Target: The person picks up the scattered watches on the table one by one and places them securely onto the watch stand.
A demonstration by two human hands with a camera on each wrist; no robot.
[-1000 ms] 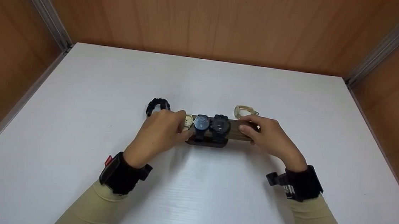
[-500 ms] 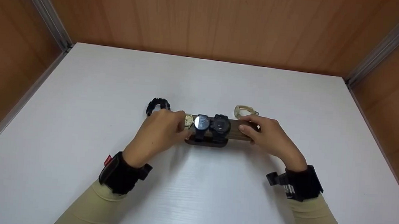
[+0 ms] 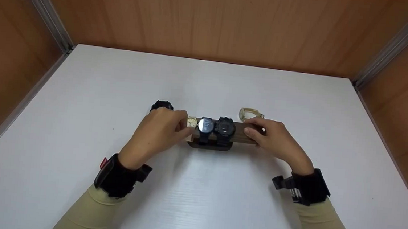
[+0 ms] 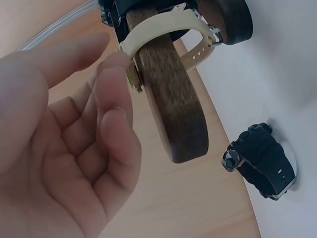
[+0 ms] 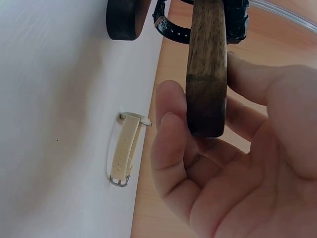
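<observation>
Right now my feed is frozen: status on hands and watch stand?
Left hand pinches cream watch on stand. Right hand grips stand's end. Black watch, beige watch lie behind on table, clear.

Dark wood watch bar (image 3: pixel 240 135) upright on table w/ cream watch (image 3: pixel 191 122), 2 black.

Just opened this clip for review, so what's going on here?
A person is working at a wooden watch stand on a white table. The right hand grips the stand's right end. The left hand touches a cream watch at the left end, beside two dark watches on the bar. A black watch and a beige watch lie loose on the table behind.
</observation>
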